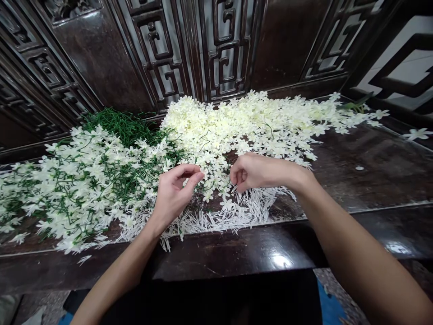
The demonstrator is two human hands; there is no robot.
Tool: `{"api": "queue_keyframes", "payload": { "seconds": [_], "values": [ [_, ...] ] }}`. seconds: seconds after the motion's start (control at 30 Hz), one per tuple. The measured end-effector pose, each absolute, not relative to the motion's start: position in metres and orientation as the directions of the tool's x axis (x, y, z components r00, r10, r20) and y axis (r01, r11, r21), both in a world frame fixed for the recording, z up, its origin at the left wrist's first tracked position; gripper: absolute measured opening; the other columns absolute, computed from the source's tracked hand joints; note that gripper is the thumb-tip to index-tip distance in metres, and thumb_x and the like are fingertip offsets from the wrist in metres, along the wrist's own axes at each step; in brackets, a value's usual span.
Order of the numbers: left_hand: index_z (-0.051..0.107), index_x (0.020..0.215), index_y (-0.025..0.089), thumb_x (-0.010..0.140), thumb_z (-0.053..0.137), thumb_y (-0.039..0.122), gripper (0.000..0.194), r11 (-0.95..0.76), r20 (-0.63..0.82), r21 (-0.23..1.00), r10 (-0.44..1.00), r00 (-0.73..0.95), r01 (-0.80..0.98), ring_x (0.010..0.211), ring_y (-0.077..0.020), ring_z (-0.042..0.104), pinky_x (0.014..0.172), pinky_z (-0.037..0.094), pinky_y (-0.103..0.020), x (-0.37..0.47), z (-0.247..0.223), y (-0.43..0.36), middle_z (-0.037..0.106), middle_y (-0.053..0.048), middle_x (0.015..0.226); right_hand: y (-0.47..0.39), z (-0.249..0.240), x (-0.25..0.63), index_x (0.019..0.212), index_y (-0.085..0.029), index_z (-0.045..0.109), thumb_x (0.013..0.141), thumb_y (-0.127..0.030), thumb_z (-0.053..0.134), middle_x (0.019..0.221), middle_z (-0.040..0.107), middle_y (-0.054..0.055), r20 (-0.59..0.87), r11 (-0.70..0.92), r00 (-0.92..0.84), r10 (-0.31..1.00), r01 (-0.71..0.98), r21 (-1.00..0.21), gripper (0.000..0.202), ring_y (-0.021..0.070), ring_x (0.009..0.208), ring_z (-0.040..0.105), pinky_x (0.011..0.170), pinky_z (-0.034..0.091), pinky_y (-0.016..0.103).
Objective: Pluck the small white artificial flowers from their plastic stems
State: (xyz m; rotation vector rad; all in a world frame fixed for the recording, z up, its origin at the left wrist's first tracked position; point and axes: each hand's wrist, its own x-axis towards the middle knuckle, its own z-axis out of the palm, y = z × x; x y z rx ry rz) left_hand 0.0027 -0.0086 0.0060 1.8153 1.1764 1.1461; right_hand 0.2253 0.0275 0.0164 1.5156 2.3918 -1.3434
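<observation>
"Surfaces at one o'clock?"

"From my distant post, I see a dark wooden panel [291, 40], smooth and glossy. The bench's front edge [264, 253], at five, mirrors light."

"And the flowers?"

"Cream blossoms [223, 122] at twelve look matt, cloth-like; green stems [117, 124] at ten and white stalks [209, 221] at six look plastic. Black clothing [223, 302], lower at six: dull cloth."

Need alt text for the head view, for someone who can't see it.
A person's curled left hand and right hand are over a dark wooden bench heaped with artificial flowers; whether they hold anything is unclear. Cream blossoms lie beyond, green-stemmed white ones to the left, thin white stalks along the front.
</observation>
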Motion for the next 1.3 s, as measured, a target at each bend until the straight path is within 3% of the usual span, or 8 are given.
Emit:
{"api": "queue_keyframes", "payload": {
  "seconds": [0.17, 0.4, 0.7, 0.83, 1.17, 1.3],
  "values": [
    [0.071, 0.086, 0.017, 0.078, 0.071, 0.019, 0.009, -0.222, 0.186, 0.959, 0.961, 0.203, 0.176, 0.077, -0.0125, 0.065, 0.074, 0.056, -0.025, 0.001, 0.005, -0.007, 0.071, -0.004, 0.087, 0.028, 0.012, 0.223, 0.071, -0.016, 0.068, 0.076, -0.009, 0.065, 0.081, 0.069, 0.003, -0.447, 0.188, -0.53, 0.721, 0.77, -0.61, 0.009, 0.0152, 0.073, 0.064, 0.068, 0.051, 0.033],
    [0.073, 0.082, 0.019, 0.074, 0.074, 0.018, 0.008, -0.053, 0.062, 0.998, 0.968, 0.242, -0.042, 0.069, -0.0101, 0.065, 0.071, 0.055, -0.023, -0.003, -0.004, -0.004, 0.07, -0.001, 0.075, 0.025, 0.021, 0.228, 0.075, -0.017, 0.066, 0.077, -0.015, 0.062, 0.08, 0.068, 0.005, -0.38, 0.283, -0.59, 0.713, 0.737, -0.614, 0.005, 0.0164, 0.068, 0.061, 0.06, 0.048, 0.032],
    [0.075, 0.084, 0.021, 0.072, 0.077, 0.022, 0.012, -0.088, 0.067, 0.993, 0.971, 0.231, 0.083, 0.072, -0.012, 0.065, 0.07, 0.055, -0.025, -0.002, -0.003, -0.003, 0.072, -0.003, 0.08, 0.017, 0.034, 0.22, 0.083, -0.018, 0.066, 0.077, -0.026, 0.064, 0.083, 0.068, 0.003, 0.015, 0.398, -0.667, 0.745, 0.426, -0.812, 0.01, 0.0154, 0.073, 0.062, 0.066, 0.051, 0.033],
    [0.074, 0.083, 0.02, 0.073, 0.077, 0.023, 0.011, -0.105, 0.081, 0.99, 0.972, 0.219, 0.097, 0.072, -0.0126, 0.065, 0.072, 0.055, -0.027, -0.002, -0.003, -0.003, 0.072, -0.004, 0.081, 0.013, 0.034, 0.21, 0.084, -0.016, 0.069, 0.077, -0.026, 0.063, 0.079, 0.069, 0.003, 0.177, 0.462, -0.616, 0.767, 0.34, -0.819, 0.013, 0.0152, 0.07, 0.061, 0.063, 0.05, 0.033],
    [0.075, 0.084, 0.022, 0.074, 0.077, 0.026, 0.012, -0.131, 0.105, 0.986, 0.971, 0.216, 0.107, 0.074, -0.0132, 0.065, 0.073, 0.054, -0.027, -0.004, -0.006, -0.003, 0.073, -0.003, 0.083, 0.012, 0.029, 0.202, 0.082, -0.017, 0.068, 0.077, -0.017, 0.059, 0.081, 0.07, 0.003, 0.218, 0.519, -0.582, 0.783, 0.418, -0.746, 0.011, 0.0163, 0.072, 0.062, 0.067, 0.051, 0.035],
    [0.075, 0.085, 0.021, 0.074, 0.076, 0.027, 0.012, -0.141, 0.114, 0.982, 0.973, 0.203, 0.123, 0.076, -0.0147, 0.066, 0.076, 0.053, -0.029, -0.003, -0.005, -0.004, 0.073, -0.004, 0.085, 0.012, 0.028, 0.204, 0.081, -0.016, 0.068, 0.077, -0.017, 0.059, 0.081, 0.069, 0.004, 0.228, 0.499, -0.559, 0.797, 0.398, -0.77, 0.01, 0.0164, 0.074, 0.062, 0.07, 0.052, 0.036]
  ]
}}
